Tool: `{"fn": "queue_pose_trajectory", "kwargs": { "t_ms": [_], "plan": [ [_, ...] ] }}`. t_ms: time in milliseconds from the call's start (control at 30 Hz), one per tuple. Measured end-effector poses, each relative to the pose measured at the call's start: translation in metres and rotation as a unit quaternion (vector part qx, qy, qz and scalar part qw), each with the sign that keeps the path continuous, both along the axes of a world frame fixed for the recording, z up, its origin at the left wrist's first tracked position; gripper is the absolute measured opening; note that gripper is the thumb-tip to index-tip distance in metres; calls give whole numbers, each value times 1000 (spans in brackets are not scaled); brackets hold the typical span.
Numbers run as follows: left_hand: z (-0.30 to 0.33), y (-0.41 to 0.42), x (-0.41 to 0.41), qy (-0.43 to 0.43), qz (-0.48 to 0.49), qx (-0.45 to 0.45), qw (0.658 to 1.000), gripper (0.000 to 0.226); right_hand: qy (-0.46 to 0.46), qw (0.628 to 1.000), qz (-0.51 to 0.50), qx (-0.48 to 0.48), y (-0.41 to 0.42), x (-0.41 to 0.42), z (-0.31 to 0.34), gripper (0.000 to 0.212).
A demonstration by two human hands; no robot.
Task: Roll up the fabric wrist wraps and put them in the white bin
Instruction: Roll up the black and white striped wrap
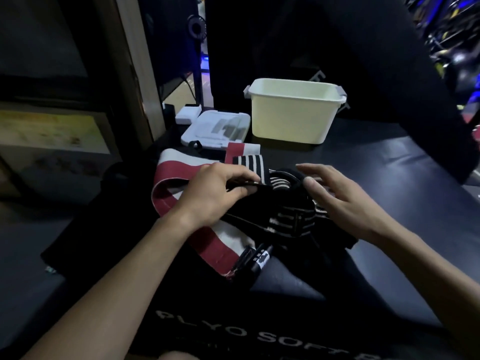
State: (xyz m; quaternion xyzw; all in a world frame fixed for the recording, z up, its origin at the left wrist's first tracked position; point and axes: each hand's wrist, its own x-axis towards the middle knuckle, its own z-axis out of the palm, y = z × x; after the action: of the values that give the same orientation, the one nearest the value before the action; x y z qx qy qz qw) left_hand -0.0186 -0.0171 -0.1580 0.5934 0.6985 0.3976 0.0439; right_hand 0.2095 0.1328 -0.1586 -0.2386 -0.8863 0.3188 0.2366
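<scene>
A black wrist wrap with white stripes [288, 219] lies bunched in the middle of the dark padded surface. My left hand [215, 193] pinches a thin black end of that wrap between thumb and fingers. My right hand [335, 198] hovers over the wrap's right side with fingers spread and relaxed, holding nothing. A red and white wrist wrap [181, 175] lies unrolled under and left of my left hand, running down to a black labelled end [261, 258]. The white bin [293, 113] stands behind the wraps; its inside is hidden from this angle.
A white lid or tray [215, 131] lies left of the bin, with a small white box [188, 114] behind it. A wooden post [130, 74] rises at the left. A large black padded block [389, 74] leans at the right. The padded surface [389, 178] drops off at its left edge.
</scene>
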Motion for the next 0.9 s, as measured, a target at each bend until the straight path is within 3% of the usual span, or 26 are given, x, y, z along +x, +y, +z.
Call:
{"fn": "queue_pose_trajectory", "kwargs": {
  "t_ms": [300,533,633,733,900],
  "plan": [
    [26,10,0,-132,-15,11,991,13,-1,1000,-1,-6,13,-1,-3,37],
    [68,-8,34,-268,-71,70,958,23,108,993,-32,-29,-28,21,26,26],
    [102,-19,62,-350,-111,108,924,19,126,992,-11,-11,-55,29,49,40],
    [136,-33,93,-455,-172,136,863,19,152,988,4,-16,-74,41,70,44],
    [175,-54,129,-509,-242,158,811,25,179,982,56,-17,-112,64,98,48]
  ]
}}
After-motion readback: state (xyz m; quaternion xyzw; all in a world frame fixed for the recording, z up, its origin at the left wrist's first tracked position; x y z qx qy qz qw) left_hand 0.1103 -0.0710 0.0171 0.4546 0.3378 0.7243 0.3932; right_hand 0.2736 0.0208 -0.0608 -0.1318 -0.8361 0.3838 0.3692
